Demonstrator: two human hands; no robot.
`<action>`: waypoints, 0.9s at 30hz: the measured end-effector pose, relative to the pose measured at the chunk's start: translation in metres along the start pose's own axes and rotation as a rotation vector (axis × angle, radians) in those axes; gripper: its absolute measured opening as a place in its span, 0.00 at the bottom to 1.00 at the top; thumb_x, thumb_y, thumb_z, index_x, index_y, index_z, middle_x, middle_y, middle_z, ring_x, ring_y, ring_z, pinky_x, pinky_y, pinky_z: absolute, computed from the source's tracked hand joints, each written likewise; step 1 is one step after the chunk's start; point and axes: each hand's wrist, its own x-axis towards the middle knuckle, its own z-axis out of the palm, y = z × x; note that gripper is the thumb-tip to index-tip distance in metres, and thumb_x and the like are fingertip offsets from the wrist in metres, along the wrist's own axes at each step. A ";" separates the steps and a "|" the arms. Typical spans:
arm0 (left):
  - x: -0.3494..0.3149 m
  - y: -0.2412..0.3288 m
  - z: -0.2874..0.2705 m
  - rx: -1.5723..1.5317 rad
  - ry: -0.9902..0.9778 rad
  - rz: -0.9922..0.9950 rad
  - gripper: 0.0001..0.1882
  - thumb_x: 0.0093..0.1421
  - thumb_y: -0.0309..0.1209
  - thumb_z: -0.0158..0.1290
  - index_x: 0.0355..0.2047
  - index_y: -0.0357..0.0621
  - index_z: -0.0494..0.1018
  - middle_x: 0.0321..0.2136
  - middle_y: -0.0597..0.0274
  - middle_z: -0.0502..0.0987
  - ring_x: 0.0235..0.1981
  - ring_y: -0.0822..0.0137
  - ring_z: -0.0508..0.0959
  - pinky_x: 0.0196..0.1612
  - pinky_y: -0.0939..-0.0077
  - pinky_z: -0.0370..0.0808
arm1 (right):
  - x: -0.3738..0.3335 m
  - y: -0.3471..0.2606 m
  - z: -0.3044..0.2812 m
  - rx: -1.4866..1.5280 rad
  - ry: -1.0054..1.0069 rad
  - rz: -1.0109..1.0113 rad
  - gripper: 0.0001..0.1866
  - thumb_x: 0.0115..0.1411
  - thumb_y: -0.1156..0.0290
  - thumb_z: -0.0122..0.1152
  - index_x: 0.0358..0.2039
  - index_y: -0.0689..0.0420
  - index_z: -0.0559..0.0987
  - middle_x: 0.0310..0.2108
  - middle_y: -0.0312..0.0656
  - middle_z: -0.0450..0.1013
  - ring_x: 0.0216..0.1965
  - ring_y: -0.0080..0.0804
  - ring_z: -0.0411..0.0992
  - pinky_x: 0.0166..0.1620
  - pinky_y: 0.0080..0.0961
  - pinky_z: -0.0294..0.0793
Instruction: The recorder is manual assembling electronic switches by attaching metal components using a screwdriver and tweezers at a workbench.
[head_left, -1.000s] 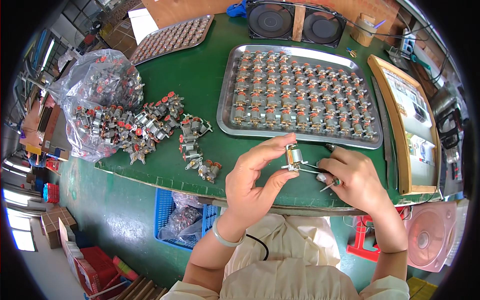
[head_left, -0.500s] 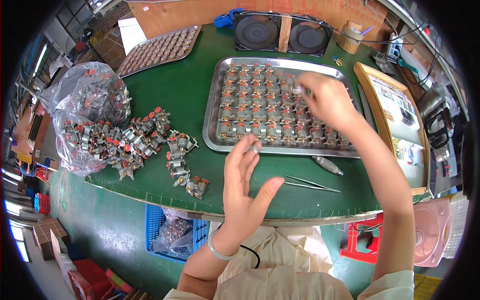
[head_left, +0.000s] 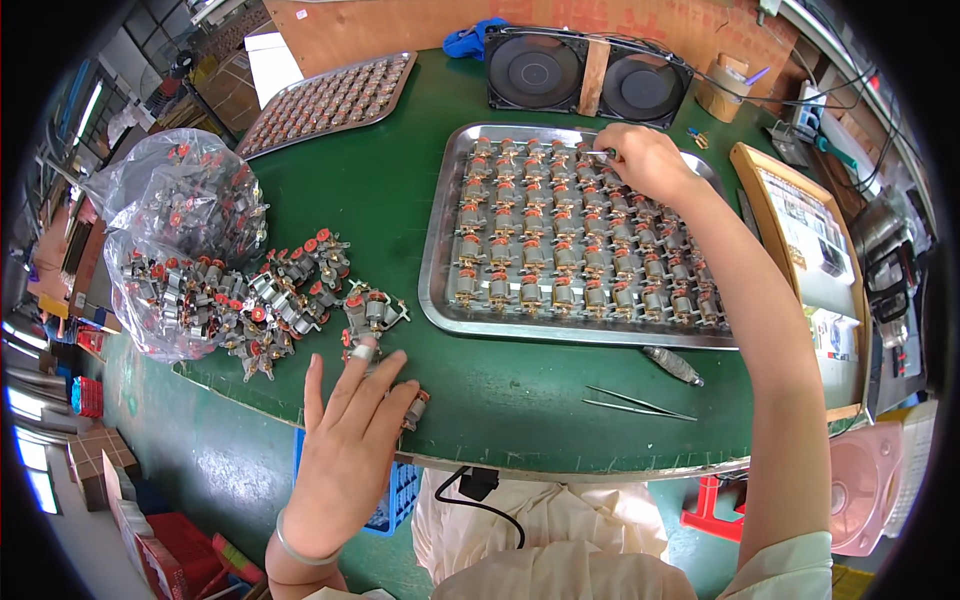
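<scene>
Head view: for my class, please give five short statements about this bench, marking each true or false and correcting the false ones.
1. The right hand is over the large tray. True.
2. The left hand holds the tweezers. False: the tweezers lie on the green bench, and the left hand is at the loose metal parts.
3. The clear plastic bag is left of the large tray. True.
4. The black fans are nearer the person than the large tray. False: they stand beyond it.
5. A second tray holds rows of parts. True.
</scene>
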 end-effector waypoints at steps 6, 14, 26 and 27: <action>0.014 -0.008 0.014 -0.184 0.038 0.195 0.16 0.40 0.22 0.51 0.34 0.39 0.69 0.34 0.59 0.70 0.40 0.60 0.70 0.50 0.58 0.61 | -0.007 -0.019 -0.022 0.153 0.039 0.104 0.12 0.50 0.73 0.52 0.36 0.58 0.74 0.33 0.45 0.72 0.33 0.37 0.71 0.37 0.29 0.70; 0.014 0.001 0.050 -0.418 0.363 0.249 0.20 0.37 0.22 0.56 0.34 0.36 0.69 0.33 0.57 0.70 0.31 0.59 0.71 0.34 0.69 0.70 | -0.064 -0.175 -0.078 0.825 -0.493 -0.010 0.21 0.45 0.58 0.62 0.30 0.64 0.71 0.23 0.46 0.71 0.22 0.34 0.72 0.27 0.28 0.70; 0.013 0.013 0.057 -0.424 0.342 0.209 0.16 0.44 0.19 0.52 0.37 0.39 0.69 0.34 0.60 0.71 0.37 0.63 0.71 0.55 0.59 0.54 | -0.073 -0.173 -0.065 0.774 -0.560 -0.150 0.12 0.40 0.69 0.62 0.23 0.62 0.74 0.16 0.42 0.68 0.19 0.31 0.68 0.23 0.26 0.66; 0.013 0.013 0.057 -0.420 0.334 0.210 0.17 0.44 0.20 0.52 0.37 0.39 0.69 0.35 0.60 0.71 0.37 0.64 0.70 0.55 0.60 0.53 | -0.072 -0.170 -0.069 0.855 -0.695 -0.067 0.13 0.40 0.69 0.64 0.25 0.61 0.75 0.17 0.37 0.67 0.19 0.23 0.65 0.23 0.20 0.64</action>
